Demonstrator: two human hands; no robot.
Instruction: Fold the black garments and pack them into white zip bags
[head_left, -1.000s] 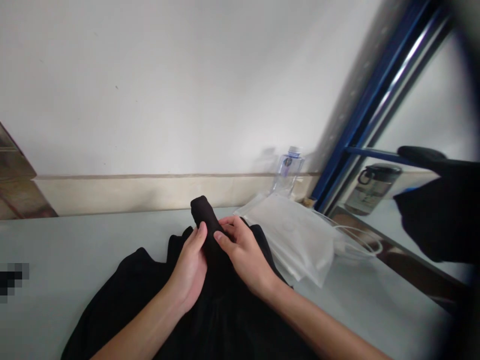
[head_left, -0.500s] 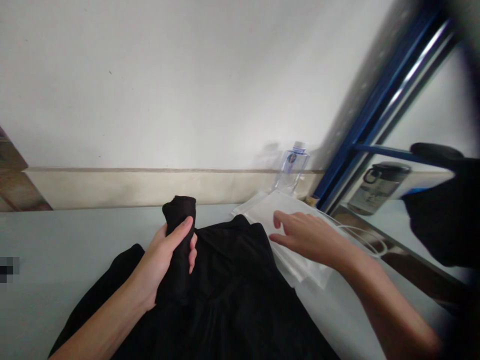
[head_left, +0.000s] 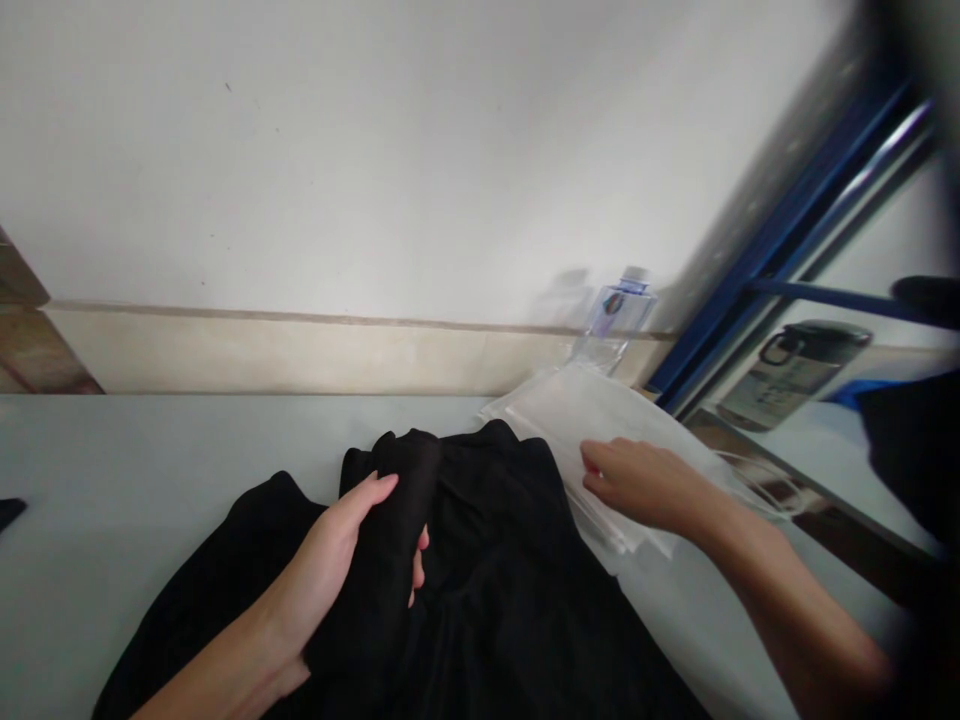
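A black garment lies spread on the pale table in front of me. My left hand is closed around a rolled, bunched part of that garment near its top edge. My right hand rests on a stack of clear plastic bags just right of the garment, fingers curled at the edge of the stack; whether it grips a bag I cannot tell.
A clear water bottle stands by the wall behind the bags. A blue metal frame rises at the right, with a dark-lidded jar and a dark cloth beyond it. A white cable lies beside the bags.
My right hand left the rolled cloth and moved right onto the plastic bags. My left hand kept the roll and lowered it toward the garment.
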